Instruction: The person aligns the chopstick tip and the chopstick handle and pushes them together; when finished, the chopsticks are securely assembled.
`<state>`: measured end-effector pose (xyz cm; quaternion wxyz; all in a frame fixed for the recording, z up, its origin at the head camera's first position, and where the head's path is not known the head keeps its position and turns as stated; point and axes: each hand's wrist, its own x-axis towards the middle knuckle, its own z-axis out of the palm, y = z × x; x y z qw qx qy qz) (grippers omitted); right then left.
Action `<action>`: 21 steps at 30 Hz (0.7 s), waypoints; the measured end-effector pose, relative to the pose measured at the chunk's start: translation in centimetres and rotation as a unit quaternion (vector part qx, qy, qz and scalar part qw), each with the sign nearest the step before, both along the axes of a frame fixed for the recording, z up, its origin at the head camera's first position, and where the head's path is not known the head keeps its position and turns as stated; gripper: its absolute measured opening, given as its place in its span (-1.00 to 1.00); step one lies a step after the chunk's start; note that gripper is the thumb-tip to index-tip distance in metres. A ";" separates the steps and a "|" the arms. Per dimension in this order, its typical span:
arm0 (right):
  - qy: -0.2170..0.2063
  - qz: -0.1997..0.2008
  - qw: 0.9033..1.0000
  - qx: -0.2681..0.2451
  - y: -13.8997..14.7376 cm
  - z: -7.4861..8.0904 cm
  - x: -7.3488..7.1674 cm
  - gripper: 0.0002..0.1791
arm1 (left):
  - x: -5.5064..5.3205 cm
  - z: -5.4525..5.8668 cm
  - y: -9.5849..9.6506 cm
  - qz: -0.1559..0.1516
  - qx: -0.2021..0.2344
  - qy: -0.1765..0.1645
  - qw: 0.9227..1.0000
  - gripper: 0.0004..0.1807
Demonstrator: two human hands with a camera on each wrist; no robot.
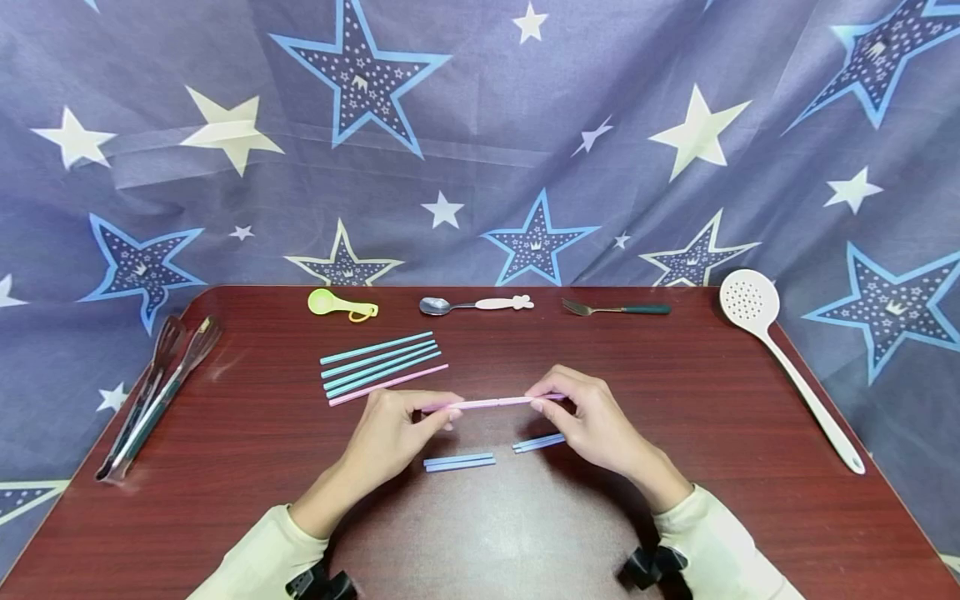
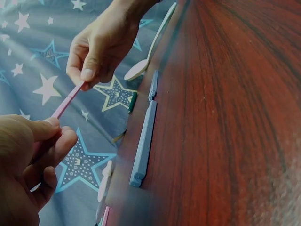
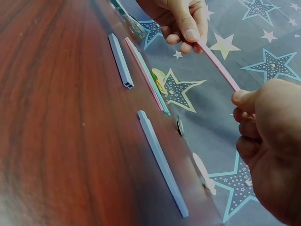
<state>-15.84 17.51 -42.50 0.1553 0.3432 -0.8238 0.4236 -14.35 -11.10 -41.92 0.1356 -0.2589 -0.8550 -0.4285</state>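
My left hand (image 1: 392, 427) pinches one end of a thin pink chopstick (image 1: 483, 404) between thumb and fingers. The other end is pinched by my right hand (image 1: 594, 418), so the stick stretches level between both hands, raised over the table. A fine seam crosses the pink chopstick (image 2: 69, 97) in the left wrist view. Beneath it lie short blue chopstick pieces (image 1: 459, 462), side by side near my left hand. More blue pieces (image 1: 537, 443) lie under my right hand, partly hidden by it. Behind my left hand, several teal chopsticks (image 1: 378, 360) and another pink chopstick (image 1: 405, 378) lie in a slanted row.
Along the table's back edge lie a lime measuring spoon (image 1: 324, 302), a spoon with a white handle (image 1: 502, 304) and a green-handled fork (image 1: 637, 309). A white slotted ladle (image 1: 802, 375) lies at the right edge, tongs (image 1: 153, 408) at the left. A star-patterned curtain (image 1: 465, 108) hangs behind.
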 end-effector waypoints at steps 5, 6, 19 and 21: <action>-0.009 -0.009 1.000 -0.001 -0.1 0.0 0.2 -0.84 | -0.1 -0.2 0.0 -0.002 0.004 0.003 1.000 -0.90; -0.011 -0.011 1.000 -0.001 -0.1 0.0 0.2 -0.85 | -0.1 -0.3 0.0 -0.003 0.005 0.002 1.000 -0.89; -0.013 -0.012 1.000 -0.003 -0.3 -0.5 0.5 -0.88 | -0.3 -0.9 -0.1 -0.017 0.023 0.008 1.000 -0.87; -0.013 -0.015 1.000 -0.004 -0.4 -0.6 0.5 -0.89 | -0.4 -1.1 -0.1 -0.015 0.022 0.023 0.999 -0.87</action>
